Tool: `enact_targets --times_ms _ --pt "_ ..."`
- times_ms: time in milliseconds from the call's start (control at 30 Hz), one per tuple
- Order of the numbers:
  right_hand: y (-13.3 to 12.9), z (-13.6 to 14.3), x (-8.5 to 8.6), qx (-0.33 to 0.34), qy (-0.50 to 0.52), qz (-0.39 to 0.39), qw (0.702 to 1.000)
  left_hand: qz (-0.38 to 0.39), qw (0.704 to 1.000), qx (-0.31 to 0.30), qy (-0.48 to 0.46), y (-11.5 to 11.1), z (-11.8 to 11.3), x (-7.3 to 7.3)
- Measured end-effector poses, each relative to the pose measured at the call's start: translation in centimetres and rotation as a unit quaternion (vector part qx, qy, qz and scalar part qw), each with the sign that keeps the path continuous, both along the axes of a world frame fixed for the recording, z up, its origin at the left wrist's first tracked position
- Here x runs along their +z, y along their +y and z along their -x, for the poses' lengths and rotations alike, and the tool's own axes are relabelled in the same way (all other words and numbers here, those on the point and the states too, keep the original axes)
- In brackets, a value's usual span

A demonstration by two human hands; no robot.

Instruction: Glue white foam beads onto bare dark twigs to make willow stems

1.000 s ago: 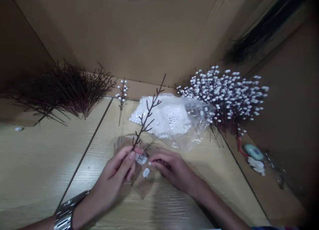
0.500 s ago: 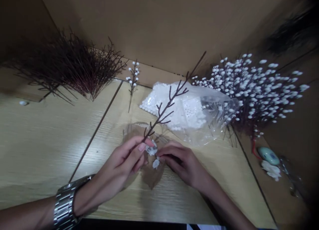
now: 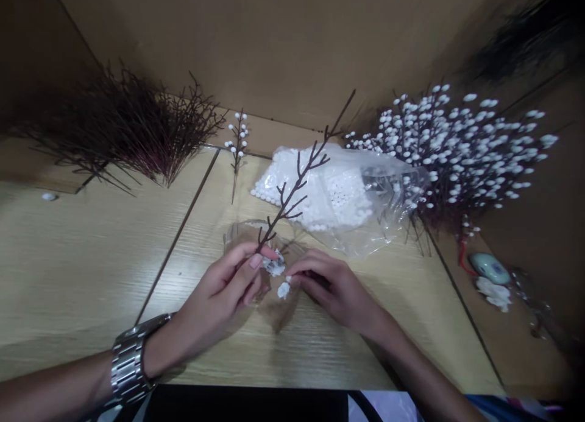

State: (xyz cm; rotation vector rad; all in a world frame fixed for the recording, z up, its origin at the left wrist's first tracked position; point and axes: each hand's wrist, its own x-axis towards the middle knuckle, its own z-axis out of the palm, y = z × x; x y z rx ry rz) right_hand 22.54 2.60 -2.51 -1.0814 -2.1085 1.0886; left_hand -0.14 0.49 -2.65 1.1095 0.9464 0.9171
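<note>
My left hand (image 3: pixel 235 276) pinches a bare brown artificial twig (image 3: pixel 297 181) near its lower end. The twig slants up and to the right, with short side shoots along it. My right hand (image 3: pixel 331 291) has its fingertips closed on a small white ball (image 3: pixel 289 279). Just beside that ball, a white blob (image 3: pixel 283 290) lies on a brown sheet (image 3: pixel 276 315) with clear plastic around it. A larger white, glue-like patch (image 3: pixel 274 265) sits between my hands, partly behind my left fingertips.
Behind my hands lies a clear bag of white balls (image 3: pixel 315 190). Bare twigs (image 3: pixel 150 130) are piled at left; white-berried twigs (image 3: pixel 457 148) at right. One finished-looking berry twig (image 3: pixel 237 142) lies between. A pale green oval object (image 3: pixel 490 268) is at right.
The view has shifted slightly, so most things sit a little left and higher. A white ball now shows at my right fingertips. My left hand still holds the twig.
</note>
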Motion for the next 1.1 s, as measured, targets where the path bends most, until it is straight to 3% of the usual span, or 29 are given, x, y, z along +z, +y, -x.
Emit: enact_targets --times_ms 100,467,833,967,1100 --pt "0.13 -0.02 0.03 -0.016 0.013 0.027 0.999 -0.011 1.0 -0.002 0.008 0.05 0.14 -0.33" --pt "0.0 -0.04 -0.24 0.026 -0.005 -0.023 0.999 -0.026 1.0 -0.009 0.005 0.04 0.23 -0.36" --pt "0.35 -0.33 0.19 -0.041 0.07 0.118 0.99 -0.021 1.0 -0.013 -0.004 -0.23 0.38 0.08" --pt "0.1 -0.43 0.36 -0.105 0.152 0.208 0.961 0.031 0.998 -0.015 -0.049 -0.35 0.45 -0.25" --pt "-0.33 -0.18 0.21 -0.173 0.279 0.276 0.903 0.053 0.998 -0.005 -0.026 -0.56 0.54 -0.45"
